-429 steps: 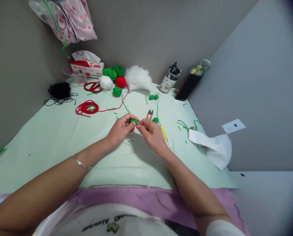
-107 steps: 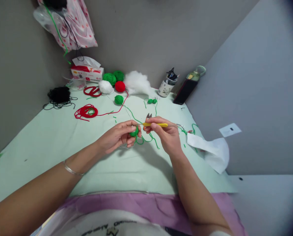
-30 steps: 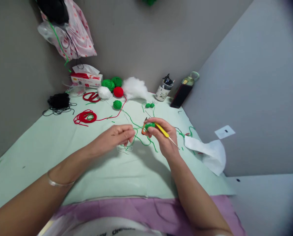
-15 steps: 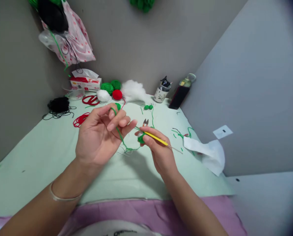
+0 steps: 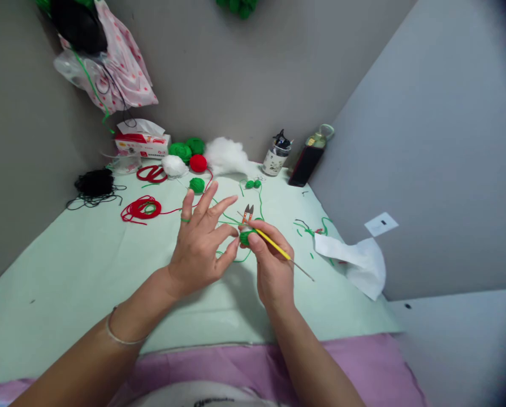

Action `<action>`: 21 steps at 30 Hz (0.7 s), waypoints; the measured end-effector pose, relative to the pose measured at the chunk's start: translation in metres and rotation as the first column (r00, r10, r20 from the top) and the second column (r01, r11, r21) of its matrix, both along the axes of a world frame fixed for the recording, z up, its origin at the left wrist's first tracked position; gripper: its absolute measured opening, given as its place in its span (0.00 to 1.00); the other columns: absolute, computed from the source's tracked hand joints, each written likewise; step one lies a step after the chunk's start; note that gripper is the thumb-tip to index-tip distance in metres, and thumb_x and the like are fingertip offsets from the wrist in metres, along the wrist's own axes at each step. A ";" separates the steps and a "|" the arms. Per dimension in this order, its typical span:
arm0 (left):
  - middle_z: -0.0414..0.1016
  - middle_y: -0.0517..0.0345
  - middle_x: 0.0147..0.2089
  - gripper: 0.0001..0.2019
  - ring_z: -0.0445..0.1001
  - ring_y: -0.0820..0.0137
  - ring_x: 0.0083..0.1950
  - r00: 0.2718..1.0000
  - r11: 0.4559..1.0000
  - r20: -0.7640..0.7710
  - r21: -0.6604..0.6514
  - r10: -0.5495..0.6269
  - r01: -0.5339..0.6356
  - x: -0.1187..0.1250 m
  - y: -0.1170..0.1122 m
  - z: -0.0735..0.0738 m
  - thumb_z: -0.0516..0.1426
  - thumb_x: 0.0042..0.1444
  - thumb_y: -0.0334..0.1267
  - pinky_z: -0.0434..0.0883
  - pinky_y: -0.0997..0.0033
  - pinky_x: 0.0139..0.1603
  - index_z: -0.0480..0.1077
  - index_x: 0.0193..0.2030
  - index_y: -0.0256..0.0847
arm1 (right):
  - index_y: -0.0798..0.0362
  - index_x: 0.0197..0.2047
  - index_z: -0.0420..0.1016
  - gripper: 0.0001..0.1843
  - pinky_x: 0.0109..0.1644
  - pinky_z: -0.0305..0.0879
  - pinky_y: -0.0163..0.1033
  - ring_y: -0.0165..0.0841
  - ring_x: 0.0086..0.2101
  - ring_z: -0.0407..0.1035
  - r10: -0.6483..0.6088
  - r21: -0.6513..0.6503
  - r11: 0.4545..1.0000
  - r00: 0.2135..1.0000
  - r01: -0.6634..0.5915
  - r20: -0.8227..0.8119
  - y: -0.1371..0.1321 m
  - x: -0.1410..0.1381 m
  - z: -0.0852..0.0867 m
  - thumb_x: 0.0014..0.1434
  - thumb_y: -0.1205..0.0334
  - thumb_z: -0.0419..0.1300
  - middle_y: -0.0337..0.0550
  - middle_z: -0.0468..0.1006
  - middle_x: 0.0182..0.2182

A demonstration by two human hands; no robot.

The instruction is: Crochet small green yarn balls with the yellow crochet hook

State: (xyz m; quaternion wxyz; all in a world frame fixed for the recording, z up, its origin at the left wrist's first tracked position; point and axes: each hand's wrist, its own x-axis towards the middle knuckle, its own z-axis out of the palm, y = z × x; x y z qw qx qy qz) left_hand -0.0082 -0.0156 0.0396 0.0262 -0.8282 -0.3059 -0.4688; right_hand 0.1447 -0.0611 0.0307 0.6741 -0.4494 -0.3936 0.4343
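My left hand [image 5: 202,243] is raised over the pale green table [image 5: 87,265] with fingers spread; green yarn [image 5: 185,219] loops round its little finger and runs across to my right hand. My right hand [image 5: 269,257] is closed on a small green crochet piece [image 5: 245,237] and on a yellow-handled crochet hook [image 5: 273,247], whose metal end points down to the right. The index finger of my left hand touches the crochet piece. Small orange-handled snips [image 5: 247,212] lie just behind my hands.
Yarn balls, green [image 5: 197,184], red [image 5: 198,163] and white [image 5: 173,165], lie at the back with white stuffing [image 5: 227,155], a tissue box [image 5: 142,144], red cord [image 5: 141,208], black cord [image 5: 94,183], a cup [image 5: 275,161] and a bottle [image 5: 310,155]. White paper [image 5: 354,261] hangs off the right edge.
My left hand has turned palm down and spread its fingers, with the yarn now round the little finger. My right hand has kept the hook and green piece almost in place.
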 end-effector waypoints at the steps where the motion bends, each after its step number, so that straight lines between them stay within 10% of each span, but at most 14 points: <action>1: 0.70 0.47 0.70 0.09 0.51 0.41 0.79 0.999 0.999 -0.023 -0.038 0.025 -0.026 0.002 -0.001 -0.001 0.60 0.59 0.33 0.41 0.27 0.75 0.77 0.45 0.45 | 0.45 0.45 0.84 0.13 0.47 0.74 0.42 0.35 0.42 0.77 -0.008 0.001 1.000 1.000 0.008 0.001 0.001 0.000 -0.001 0.56 0.53 0.73 0.42 0.84 0.41; 7: 0.77 0.43 0.57 0.29 0.74 0.50 0.60 0.999 0.997 0.031 -0.075 0.026 -0.024 0.011 -0.008 -0.005 0.62 0.62 0.37 0.67 0.48 0.61 0.65 0.70 0.44 | 0.46 0.44 0.84 0.12 0.43 0.73 0.39 0.33 0.38 0.75 -0.059 0.011 0.998 0.996 0.059 0.069 0.001 0.001 -0.004 0.57 0.54 0.73 0.41 0.81 0.40; 21: 0.80 0.51 0.59 0.31 0.78 0.63 0.52 0.947 0.945 0.291 -0.249 -0.135 0.211 0.014 -0.019 -0.001 0.63 0.63 0.30 0.75 0.61 0.52 0.63 0.72 0.49 | 0.42 0.49 0.84 0.10 0.54 0.71 0.47 0.39 0.48 0.76 -0.063 0.196 0.981 0.925 -0.013 0.374 -0.010 0.003 0.009 0.67 0.57 0.63 0.43 0.84 0.47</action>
